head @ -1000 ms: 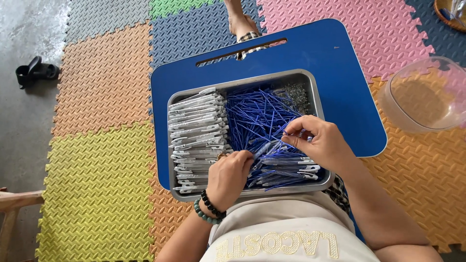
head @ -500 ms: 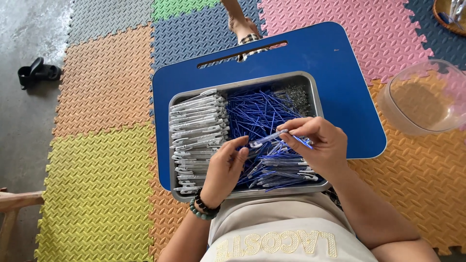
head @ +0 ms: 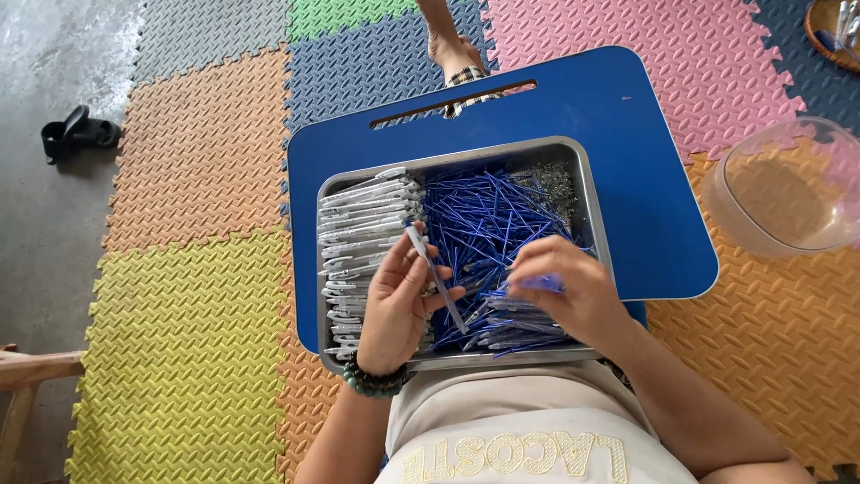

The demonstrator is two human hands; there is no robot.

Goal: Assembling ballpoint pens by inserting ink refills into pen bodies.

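A grey metal tray [head: 587,193] rests on a blue lap board [head: 627,116]. Its left side holds a stack of white pen barrels [head: 363,215]; its middle and right hold a heap of thin blue refills [head: 488,215], with small metal springs [head: 551,179] at the far right corner. My left hand [head: 394,305], with a bead bracelet at the wrist, holds a pen [head: 436,276] slanted over the tray. My right hand [head: 573,291] is closed over the blue pieces near the tray's front edge and pinches something blue.
Coloured foam floor mats lie all around. A clear plastic bowl [head: 784,188] stands to the right of the board. Another person's foot [head: 452,45] rests beyond the board. A black object [head: 76,134] lies on bare concrete at the left, a wooden piece [head: 27,376] lower left.
My left hand lifted off the pile and now holds a pen upright-slanted. My right hand dropped from the middle of the tray toward its front edge.
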